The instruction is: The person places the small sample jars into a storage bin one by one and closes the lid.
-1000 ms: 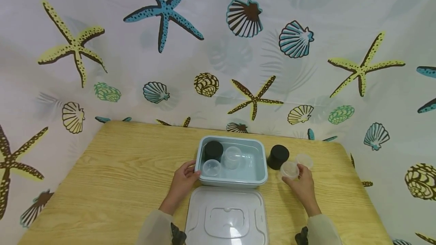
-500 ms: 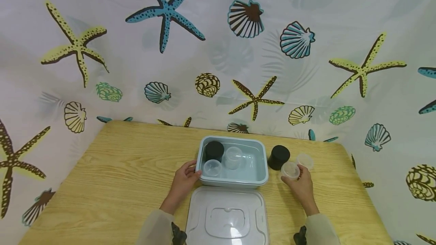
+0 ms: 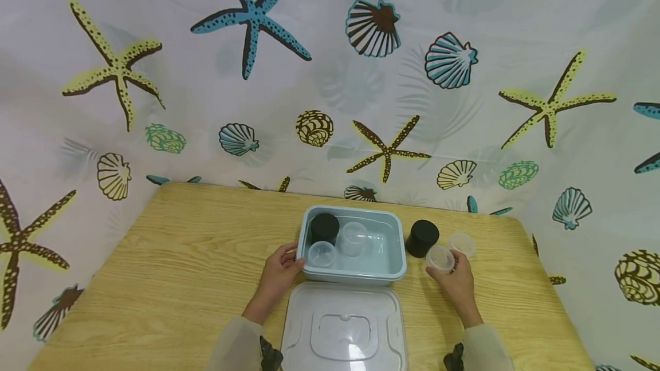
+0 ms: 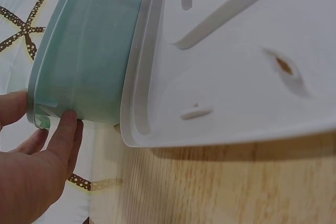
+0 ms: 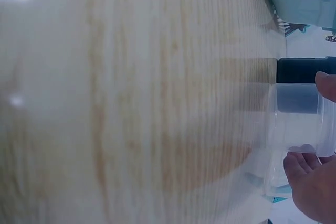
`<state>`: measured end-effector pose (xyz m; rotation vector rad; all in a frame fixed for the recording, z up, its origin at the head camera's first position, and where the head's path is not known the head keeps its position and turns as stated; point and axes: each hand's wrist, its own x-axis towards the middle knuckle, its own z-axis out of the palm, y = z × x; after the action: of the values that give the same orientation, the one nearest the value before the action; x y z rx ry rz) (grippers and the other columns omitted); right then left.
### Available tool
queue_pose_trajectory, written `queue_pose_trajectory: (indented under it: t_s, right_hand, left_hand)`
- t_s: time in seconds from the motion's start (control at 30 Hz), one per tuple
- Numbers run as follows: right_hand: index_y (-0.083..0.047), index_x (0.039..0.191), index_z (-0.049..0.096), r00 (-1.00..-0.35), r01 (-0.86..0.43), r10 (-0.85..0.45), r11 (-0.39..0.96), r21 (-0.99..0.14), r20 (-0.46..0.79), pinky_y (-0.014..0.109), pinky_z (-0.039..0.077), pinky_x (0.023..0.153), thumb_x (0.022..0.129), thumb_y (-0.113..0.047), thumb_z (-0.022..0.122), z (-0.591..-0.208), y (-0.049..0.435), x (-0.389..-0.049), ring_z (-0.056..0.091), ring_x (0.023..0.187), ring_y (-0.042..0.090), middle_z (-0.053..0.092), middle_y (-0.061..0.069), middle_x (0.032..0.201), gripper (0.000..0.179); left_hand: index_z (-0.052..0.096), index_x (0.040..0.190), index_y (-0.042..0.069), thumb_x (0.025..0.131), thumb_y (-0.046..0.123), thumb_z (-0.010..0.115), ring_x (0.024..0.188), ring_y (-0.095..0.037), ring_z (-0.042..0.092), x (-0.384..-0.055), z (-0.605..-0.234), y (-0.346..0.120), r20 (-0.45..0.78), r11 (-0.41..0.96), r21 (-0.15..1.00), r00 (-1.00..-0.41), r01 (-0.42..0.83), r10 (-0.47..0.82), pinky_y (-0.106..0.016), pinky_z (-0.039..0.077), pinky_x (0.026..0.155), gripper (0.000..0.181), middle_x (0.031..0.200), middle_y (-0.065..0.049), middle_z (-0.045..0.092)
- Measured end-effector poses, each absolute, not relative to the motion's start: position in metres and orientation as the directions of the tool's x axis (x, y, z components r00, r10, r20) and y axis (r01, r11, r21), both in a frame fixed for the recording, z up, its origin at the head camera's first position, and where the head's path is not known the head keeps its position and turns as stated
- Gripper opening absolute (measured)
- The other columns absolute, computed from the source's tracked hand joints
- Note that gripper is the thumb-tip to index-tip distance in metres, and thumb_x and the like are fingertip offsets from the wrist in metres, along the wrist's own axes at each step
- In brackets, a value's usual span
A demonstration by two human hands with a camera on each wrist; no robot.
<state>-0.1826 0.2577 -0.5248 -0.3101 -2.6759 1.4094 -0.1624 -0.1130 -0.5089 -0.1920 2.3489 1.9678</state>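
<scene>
Right hand [image 3: 456, 282] has the near clear cup [image 3: 440, 259], out to the right of the blue box [image 3: 350, 280], thumb on one side and fingers on the other, so clamped on the cup. Cup looks upright; whether its base touches the table [image 3: 196, 256] can't be told for sure. Left hand [image 3: 275, 279] pinches the box's near-left corner, thumb at the rim, fingers against the outer wall. Good brace: box shouldn't slide if that hold stays firm. For the cup, a light, even squeeze is best, as the plastic looks thin and likely flexes. Tight spot: the outer black jar [image 3: 423, 236] stands right of the box, just beside the cup, and the far clear cup [image 3: 462, 242] sits behind the fingers, further right of the box. Straight up is the safest way out; sideways could knock either one. Inside the box, the inner black jar [image 3: 325, 228] and two clear cups, a middle cup [image 3: 353, 239] and a near-left cup [image 3: 322, 254], crowd the left half; the right half offers more room. Lid [image 3: 345, 331] lies just in front of the box, so sleeves should clear it.
</scene>
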Motion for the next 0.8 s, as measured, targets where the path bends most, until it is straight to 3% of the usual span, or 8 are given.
queue_pose_trajectory:
  t_s: [0.8]
  right_hand:
    - [0.009, 0.138, 0.031, -0.977, 0.136, 0.209, 0.496, -0.858, -0.034, 0.052, 0.038, 0.107, 0.082, -0.014, 0.073, -0.51, 0.256, -0.171, 0.039, 0.13, 0.044, 0.038, 0.029, 0.14, 0.073]
  left_hand:
    - [0.044, 0.137, -0.002, 0.093, 0.005, 0.057, 0.118, -0.038, 0.056, -0.164, -0.509, -0.112, -0.141, 0.185, 0.971, -0.988, -0.15, -0.061, -0.039, 0.052, 0.094, 0.046, 0.129, -0.027, 0.055]
